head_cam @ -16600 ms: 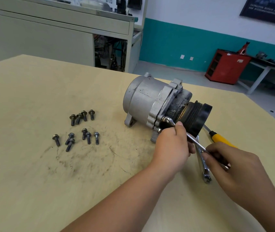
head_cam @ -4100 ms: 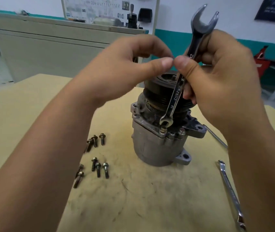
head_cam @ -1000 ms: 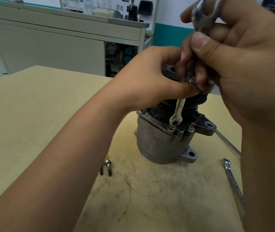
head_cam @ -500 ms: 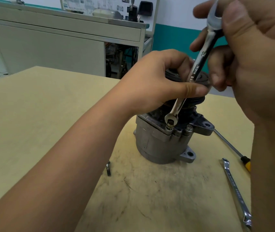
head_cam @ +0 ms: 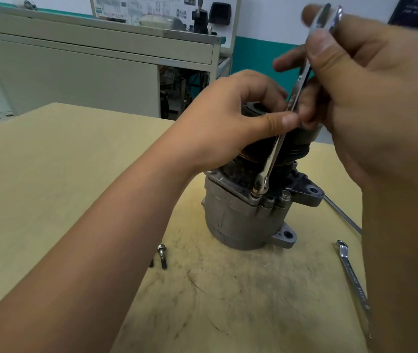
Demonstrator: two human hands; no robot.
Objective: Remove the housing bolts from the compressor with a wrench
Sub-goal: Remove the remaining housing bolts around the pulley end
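Observation:
The grey compressor stands upright on the wooden table, its black pulley on top. A steel wrench rises steeply from a housing bolt on the flange, its ring end over the bolt head. My left hand lies over the pulley, and its thumb and fingers pinch the wrench shaft. Higher up, my right hand grips the wrench near its open-jaw end. Another bolt stands raised on the flange to the right.
A loose bolt lies on the table left of the compressor; my left forearm hides whatever is beyond it. A second wrench and a screwdriver shaft lie at the right. A grey cabinet stands behind the table.
Over the last second the wrench has twisted between my fingers on the same bolt, and my right hand has shifted slightly. The compressor stood still.

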